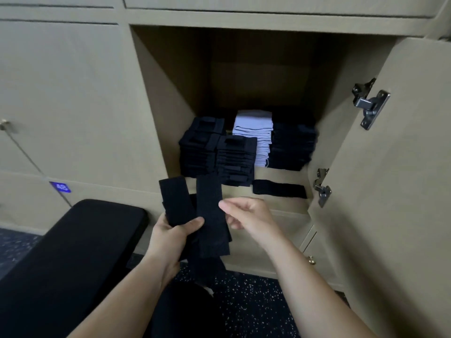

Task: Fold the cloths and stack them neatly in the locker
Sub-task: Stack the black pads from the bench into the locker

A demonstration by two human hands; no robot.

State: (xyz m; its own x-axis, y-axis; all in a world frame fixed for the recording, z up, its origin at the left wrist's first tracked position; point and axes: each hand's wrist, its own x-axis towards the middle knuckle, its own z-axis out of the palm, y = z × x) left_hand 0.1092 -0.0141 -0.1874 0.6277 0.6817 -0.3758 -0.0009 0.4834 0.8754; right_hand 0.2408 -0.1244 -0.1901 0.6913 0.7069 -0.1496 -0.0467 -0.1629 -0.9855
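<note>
**Mid-fold at the locker mouth, nothing placed yet**

Left hand (170, 234) grips a bunch of black cloth strips (211, 215) low down, with the thumb across the front. Two strips stand up out of the fist, splayed apart, and more cloth hangs below.

Right hand (246, 213) is just right of the strips, fingers loosely curled. The index tip is at the right strip's edge, and no grip on it shows.

The bunch is held in the air on the near side of the open locker (170, 118), in front of its floor edge.

Inside the locker:
- far-left black stack (200, 147)
- near black stack (235, 162) just right of it
- pale stack (253, 135) behind, in the middle
- right black stack (292, 147)
- one loose black cloth (279, 189), flat on the locker floor at near right, apart from the stacks

Door (395, 179) stands open on the right. Padded black bench (73, 252) is at near left.

Judgement: this is the folding step, with stacking not yet begun. The next move likely needs the right hand to pinch one strip, draw it clear of the bunch and double it flat. The cloth is limp, so it is work for both hands. The folded strip then goes square on a black stack.
</note>
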